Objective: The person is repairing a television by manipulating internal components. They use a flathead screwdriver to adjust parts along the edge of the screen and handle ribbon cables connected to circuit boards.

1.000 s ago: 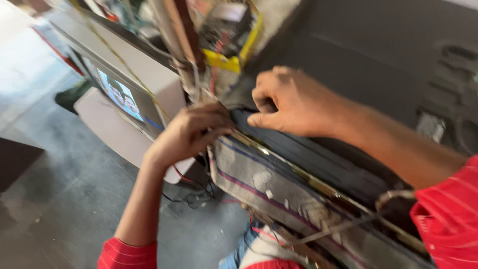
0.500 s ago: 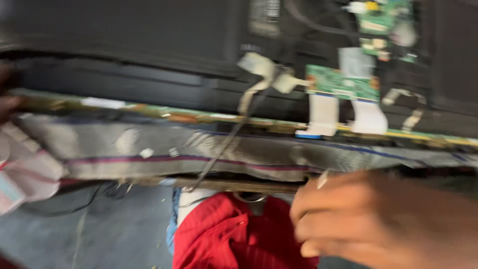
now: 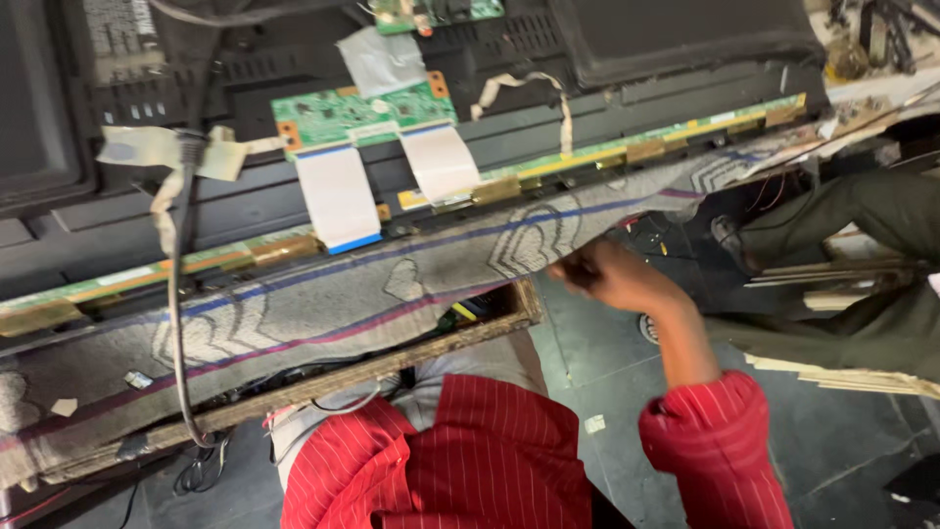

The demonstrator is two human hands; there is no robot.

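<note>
A flat television panel lies back-up on a patterned grey cloth over a wooden table. A green circuit board feeds two white ribbon cables down to a long green-and-gold strip board along the panel's near edge. My right hand, in a red striped sleeve, is curled on the cloth's hanging edge just below the strip board. My left hand is out of view.
A black cable drops from the panel over the cloth and off the table front. Another person's legs in olive trousers and a shoe are at the right. Grey tiled floor lies below, with loose wires under the table.
The view has swung right along the panel. My left hand, on the panel edge a second ago, has left view. My right hand has moved up to the cloth edge.
</note>
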